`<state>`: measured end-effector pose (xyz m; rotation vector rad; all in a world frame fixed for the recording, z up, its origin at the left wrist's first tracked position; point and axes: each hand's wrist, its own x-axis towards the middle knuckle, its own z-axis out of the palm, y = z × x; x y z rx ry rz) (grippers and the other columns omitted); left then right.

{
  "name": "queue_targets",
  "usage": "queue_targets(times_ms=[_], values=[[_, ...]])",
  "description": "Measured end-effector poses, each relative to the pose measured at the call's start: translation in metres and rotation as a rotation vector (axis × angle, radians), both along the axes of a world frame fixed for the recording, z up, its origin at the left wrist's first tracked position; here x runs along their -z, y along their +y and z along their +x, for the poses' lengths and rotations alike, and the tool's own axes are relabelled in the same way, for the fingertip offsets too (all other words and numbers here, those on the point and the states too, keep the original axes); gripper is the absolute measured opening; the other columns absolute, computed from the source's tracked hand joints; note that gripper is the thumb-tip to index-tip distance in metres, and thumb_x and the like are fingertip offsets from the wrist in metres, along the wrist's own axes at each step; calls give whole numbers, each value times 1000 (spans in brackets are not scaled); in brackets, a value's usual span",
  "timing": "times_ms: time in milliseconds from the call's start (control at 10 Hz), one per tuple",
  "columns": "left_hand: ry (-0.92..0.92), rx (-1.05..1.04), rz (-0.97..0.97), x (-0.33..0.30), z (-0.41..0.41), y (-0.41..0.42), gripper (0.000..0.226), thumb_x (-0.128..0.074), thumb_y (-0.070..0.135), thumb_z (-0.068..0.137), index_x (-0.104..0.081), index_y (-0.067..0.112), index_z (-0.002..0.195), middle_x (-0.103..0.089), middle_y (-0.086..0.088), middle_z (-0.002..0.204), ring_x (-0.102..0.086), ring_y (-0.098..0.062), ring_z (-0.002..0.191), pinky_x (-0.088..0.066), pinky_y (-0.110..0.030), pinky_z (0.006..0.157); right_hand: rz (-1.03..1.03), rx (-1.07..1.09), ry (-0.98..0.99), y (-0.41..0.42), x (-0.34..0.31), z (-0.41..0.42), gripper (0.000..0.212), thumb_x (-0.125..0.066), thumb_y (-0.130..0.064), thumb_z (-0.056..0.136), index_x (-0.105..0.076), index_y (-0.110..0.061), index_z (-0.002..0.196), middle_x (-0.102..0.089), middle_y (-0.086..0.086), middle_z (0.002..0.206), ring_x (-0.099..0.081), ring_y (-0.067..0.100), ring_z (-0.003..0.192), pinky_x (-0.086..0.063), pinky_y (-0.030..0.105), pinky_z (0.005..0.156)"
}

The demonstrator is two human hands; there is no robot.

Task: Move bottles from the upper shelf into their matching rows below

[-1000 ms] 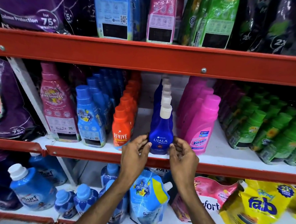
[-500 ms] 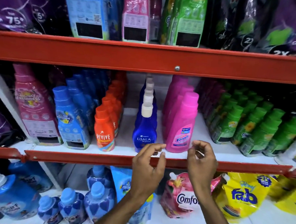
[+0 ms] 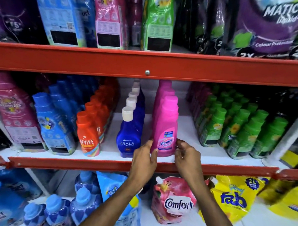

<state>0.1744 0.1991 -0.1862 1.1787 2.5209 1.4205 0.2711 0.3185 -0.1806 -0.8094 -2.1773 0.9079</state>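
A pink Vanish bottle (image 3: 166, 124) stands upright at the front of its pink row on the middle shelf (image 3: 72, 162). My left hand (image 3: 144, 158) presses its lower left side with thumb and fingers. My right hand (image 3: 187, 157) touches its lower right side with curled fingers. Just left of it stands the row of blue Ujala bottles (image 3: 128, 139) with white caps, apart from my hands. On the upper shelf (image 3: 95, 60) stand a blue pack (image 3: 61, 15), a pink pack (image 3: 110, 18) and a green pack (image 3: 158, 20).
Orange Revive bottles (image 3: 88, 137) and blue softener bottles (image 3: 55, 124) fill the left of the middle shelf, green bottles (image 3: 213, 130) the right. Below are a pink Comfort pouch (image 3: 174, 200), yellow fab pouches (image 3: 233, 198) and blue bottles (image 3: 81, 204). Purple pouches (image 3: 265, 27) sit top right.
Both hands have left the front Ujala bottle and moved right onto the sides of the front pink Vanish bottle. The view has shifted right and closer.
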Motion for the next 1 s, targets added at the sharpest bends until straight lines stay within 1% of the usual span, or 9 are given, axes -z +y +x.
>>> queue_targets(times_ms=[100,200,300,400,600,700,800,900,1000], values=[[-5,-49,0,-1,3,1,36,-54,14,103,-56,8,138,-72,-12,129,-66,-31,119,-54,-44,102,6,-5,19,-1,-2,4,44,-52,7,90,-71,-12,126,-79,6,113,-74,17,101,-35,-11,77],[-2,-83,3,-1,5,1,35,-54,15,103,-57,8,138,-73,-12,126,-68,-31,116,-55,-44,100,25,0,48,-2,-1,6,41,-54,7,90,-74,-12,120,-80,5,107,-74,17,95,-40,-2,76],[-4,-111,14,0,6,1,32,-54,15,104,-59,6,134,-75,-15,120,-69,-33,110,-57,-44,96,24,4,59,-2,1,5,40,-52,7,91,-75,-11,118,-80,4,108,-75,19,97,-42,6,80],[-9,-124,14,0,7,0,31,-53,14,104,-60,5,132,-75,-16,115,-71,-32,105,-58,-46,92,5,8,70,-1,3,5,37,-52,5,93,-75,-10,118,-80,5,109,-75,19,98,-43,7,83],[-7,-131,20,1,8,0,27,-52,14,104,-60,4,128,-76,-16,108,-71,-33,98,-58,-46,87,-25,-2,87,1,6,5,35,-52,4,95,-74,-9,118,-79,4,110,-73,16,96,-40,2,81],[2,-133,19,1,8,0,27,-52,15,104,-61,3,127,-76,-18,106,-70,-34,96,-58,-47,86,-63,-8,113,0,7,4,36,-51,5,94,-74,-9,119,-79,5,109,-71,13,93,-37,-8,76],[5,-133,27,4,7,0,26,-53,15,104,-61,3,126,-76,-16,107,-71,-32,95,-59,-47,86,-122,-15,140,-1,8,3,37,-51,5,94,-73,-9,121,-79,4,111,-67,7,90,-32,-14,74],[-19,-118,27,1,7,0,25,-54,15,104,-62,5,125,-76,-14,109,-72,-29,97,-61,-45,87,-207,-28,151,-3,7,0,39,-51,6,94,-72,-9,123,-79,5,113,-66,6,91,-31,-15,73],[-14,-134,61,3,10,-1,35,-57,18,103,-60,6,135,-74,-13,125,-70,-29,115,-56,-38,104,-244,12,184,-5,3,6,38,-54,5,93,-70,-9,125,-78,7,115,-68,9,92,-37,-10,74]])
